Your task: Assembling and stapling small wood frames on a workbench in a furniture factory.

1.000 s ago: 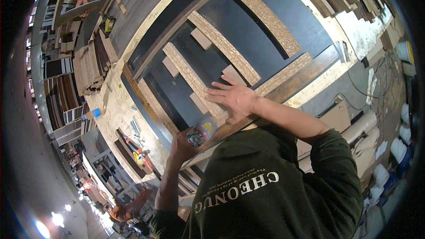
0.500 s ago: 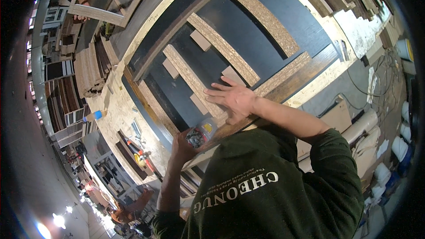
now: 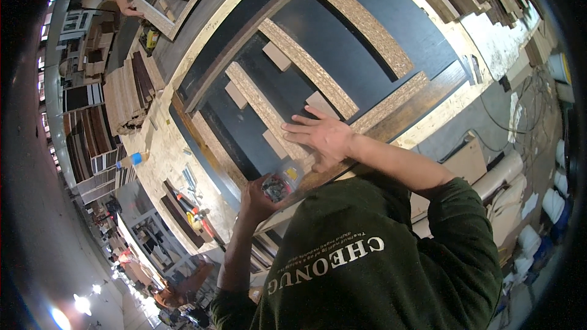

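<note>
My left hand [image 3: 257, 200] is closed round a clear plastic container [image 3: 282, 186] with small dark pieces inside, too small to name. It is held at the near edge of the work, above the lower end of a chipboard strip. My right hand [image 3: 327, 140] lies with fingers spread over the near end of a chipboard strip [image 3: 260, 101]. Close to its fingers are a small wood block [image 3: 321, 104] and another small block [image 3: 273, 143]. A second chipboard strip [image 3: 309, 64] and a wide curved chipboard piece [image 3: 361, 21] lie farther off, on a dark panel [image 3: 299, 6].
At the left of the chipboard table [image 3: 156, 162] lie metal rods [image 3: 189, 177] and orange-handled pliers [image 3: 199, 214], near a blue-capped bottle [image 3: 130, 160]. Stacked boards [image 3: 131, 95] stand beyond. A co-worker's hand [image 3: 126, 7] holds a wooden frame [image 3: 162, 21] at upper left.
The clear container in my left hand has shifted slightly and turned. My right hand has stayed put. At upper left, the co-worker's wooden frame has moved to the right.
</note>
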Tool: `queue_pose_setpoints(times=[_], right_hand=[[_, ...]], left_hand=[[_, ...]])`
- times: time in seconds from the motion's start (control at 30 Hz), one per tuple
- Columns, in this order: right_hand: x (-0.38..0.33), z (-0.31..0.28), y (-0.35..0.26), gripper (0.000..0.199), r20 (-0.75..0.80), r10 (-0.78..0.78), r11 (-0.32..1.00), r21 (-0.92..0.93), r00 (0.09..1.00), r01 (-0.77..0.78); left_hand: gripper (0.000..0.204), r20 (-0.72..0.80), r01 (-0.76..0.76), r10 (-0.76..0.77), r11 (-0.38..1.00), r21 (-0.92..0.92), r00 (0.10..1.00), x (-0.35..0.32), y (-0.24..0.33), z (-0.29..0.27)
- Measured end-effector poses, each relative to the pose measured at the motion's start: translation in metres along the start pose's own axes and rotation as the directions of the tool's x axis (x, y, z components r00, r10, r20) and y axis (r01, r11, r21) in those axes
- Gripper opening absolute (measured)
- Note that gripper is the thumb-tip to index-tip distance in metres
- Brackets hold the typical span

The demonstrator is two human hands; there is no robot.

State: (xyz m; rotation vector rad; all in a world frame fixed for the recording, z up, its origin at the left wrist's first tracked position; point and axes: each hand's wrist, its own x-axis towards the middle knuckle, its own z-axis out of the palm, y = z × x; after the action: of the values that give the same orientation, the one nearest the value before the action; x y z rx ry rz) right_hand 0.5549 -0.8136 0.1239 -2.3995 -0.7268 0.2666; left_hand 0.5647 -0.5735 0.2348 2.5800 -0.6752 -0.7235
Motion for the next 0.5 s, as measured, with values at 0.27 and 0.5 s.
queue_pose_setpoints(times=[0.27,0.5], right_hand=[[-0.001,0.003,0.002,0.093,-0.015,0.003,1.000,0.010,1.000,-0.003],[-0.003,0.000,-0.002,0.096,-0.016,-0.009,1.000,-0.010,1.000,0.009]], left_hand=[[0.056,0.057,0.002,-0.003,1.000,0.008,0.998,0.004,-0.003,-0.002],[0.053,-0.002,-0.088,0.088,0.996,-0.003,0.996,0.006,-0.002,0.008]])
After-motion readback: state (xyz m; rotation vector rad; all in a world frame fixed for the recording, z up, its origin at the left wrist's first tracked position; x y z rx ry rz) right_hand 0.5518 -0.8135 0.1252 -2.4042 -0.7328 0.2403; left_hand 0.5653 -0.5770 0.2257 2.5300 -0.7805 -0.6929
